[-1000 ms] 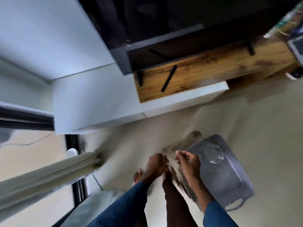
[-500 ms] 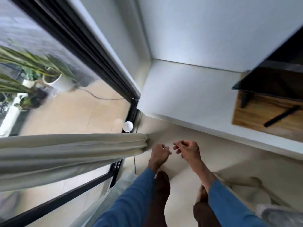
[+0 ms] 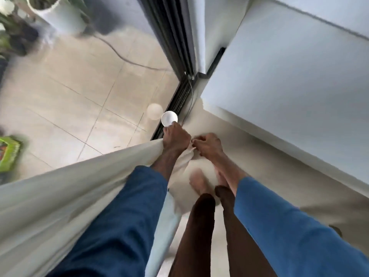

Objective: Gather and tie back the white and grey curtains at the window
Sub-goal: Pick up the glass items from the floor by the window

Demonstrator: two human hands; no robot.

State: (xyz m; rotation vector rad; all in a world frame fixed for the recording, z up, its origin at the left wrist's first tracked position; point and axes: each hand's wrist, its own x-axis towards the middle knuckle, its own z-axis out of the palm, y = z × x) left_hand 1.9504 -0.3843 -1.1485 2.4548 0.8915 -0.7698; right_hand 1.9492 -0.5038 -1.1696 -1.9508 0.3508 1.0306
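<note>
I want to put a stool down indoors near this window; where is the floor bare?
Bare floor runs along the white wall base, right of the right hand. Crowded: the corner by the window frame, where the left hand grips the curtain, and around the feet.

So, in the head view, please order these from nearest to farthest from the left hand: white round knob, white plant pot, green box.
From the left hand, which grips the curtain:
1. White round knob, touching its fingertips, just above.
2. Green box, far left edge.
3. White plant pot, top left, outside the glass.

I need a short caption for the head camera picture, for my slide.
Left hand grips the gathered white curtain beside the window frame; right hand pinches its edge.
</note>
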